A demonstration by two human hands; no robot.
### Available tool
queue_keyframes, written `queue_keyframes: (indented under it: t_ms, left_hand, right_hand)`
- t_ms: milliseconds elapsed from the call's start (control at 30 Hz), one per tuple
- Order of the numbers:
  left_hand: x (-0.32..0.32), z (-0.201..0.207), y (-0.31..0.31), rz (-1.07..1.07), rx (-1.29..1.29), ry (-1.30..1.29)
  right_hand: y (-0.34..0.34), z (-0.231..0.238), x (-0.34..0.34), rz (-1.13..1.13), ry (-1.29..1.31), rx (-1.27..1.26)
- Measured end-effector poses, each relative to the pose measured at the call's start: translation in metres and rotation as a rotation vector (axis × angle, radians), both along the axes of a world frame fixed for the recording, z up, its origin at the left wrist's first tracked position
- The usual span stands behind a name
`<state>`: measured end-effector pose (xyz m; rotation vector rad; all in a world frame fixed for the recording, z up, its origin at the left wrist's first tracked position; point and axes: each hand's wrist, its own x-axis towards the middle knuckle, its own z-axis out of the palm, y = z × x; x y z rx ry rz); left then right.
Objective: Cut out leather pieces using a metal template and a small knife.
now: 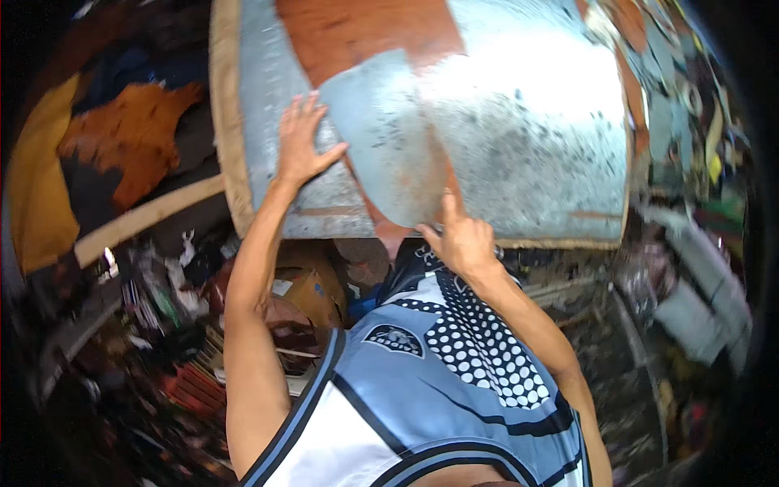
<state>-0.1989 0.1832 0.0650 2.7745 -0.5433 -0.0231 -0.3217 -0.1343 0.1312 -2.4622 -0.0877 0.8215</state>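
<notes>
A grey-blue flat pattern piece with a rounded outline [377, 138] lies on an orange-brown piece of leather [357, 32], both on a metal-topped table [535, 162]. Fingers spread flat, my left hand [302, 146] rests at the left side of the pattern, its thumb by the edge. At the near end of the pattern is my right hand [464, 242]. Its index finger stretches forward along the right edge and its thumb stands apart, while the other fingers curl under. I see nothing held in either hand.
Orange leather [134, 134] and a yellow sheet [40, 178] lie at the left, near a wooden plank [150, 217]. A cardboard box [312, 296] sits below the table's front edge. Grey sheet scraps [690, 316] and mixed clutter fill the right side.
</notes>
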Motion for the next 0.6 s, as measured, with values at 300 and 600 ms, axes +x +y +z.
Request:
queue_keyframes:
  t_ms: [300,600]
  left_hand:
    - [-0.01,0.027,0.023,0.027,-0.026,-0.061]
    - [0.068,0.073,-0.01,-0.186,0.015,0.396]
  right_hand:
    - [-0.001,0.052,-0.05,-0.803,0.507,0.81]
    - [0.096,0.041,0.067,0.256,-0.361,0.33]
